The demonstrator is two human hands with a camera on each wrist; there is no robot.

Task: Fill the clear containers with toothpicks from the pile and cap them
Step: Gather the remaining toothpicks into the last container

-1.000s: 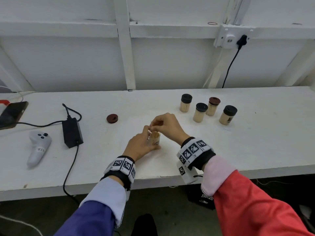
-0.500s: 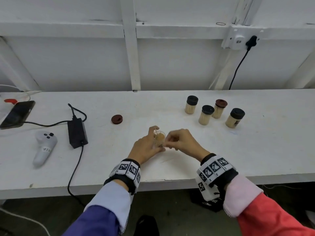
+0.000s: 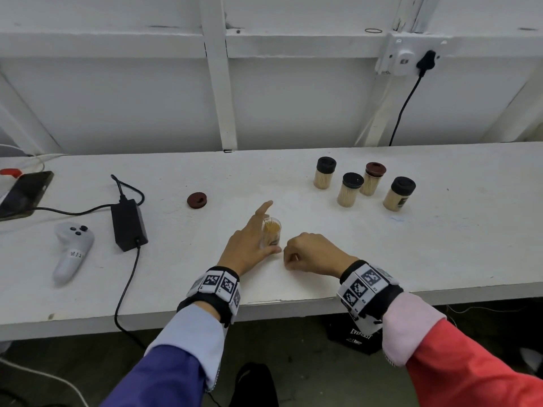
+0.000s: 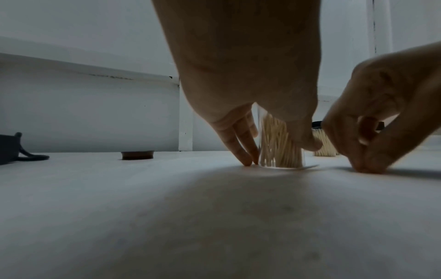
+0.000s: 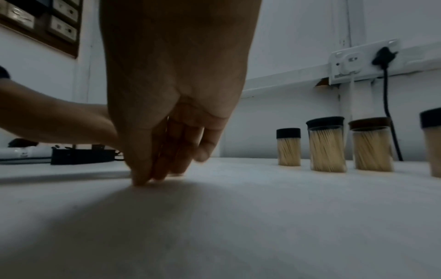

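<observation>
On the white tabletop [image 3: 440, 248] stand four capped toothpick-filled clear containers [image 3: 349, 189], one loose dark-red round cap [image 3: 197, 200], and one uncapped clear toothpick container [image 3: 271, 235] held by the left hand [image 3: 249, 245], while the right hand [image 3: 316, 252] has fingertips bunched on the tabletop, pinch contents indiscernible.

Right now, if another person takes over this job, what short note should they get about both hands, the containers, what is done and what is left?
Left hand holds the open container, upright on the table and full of toothpicks.
Right hand has its fingertips down on the table beside it; whether it pinches a toothpick cannot be told.
Done: four capped containers stand at the far right.
Left: cap the open one. The loose brown cap lies to the far left of it.
</observation>
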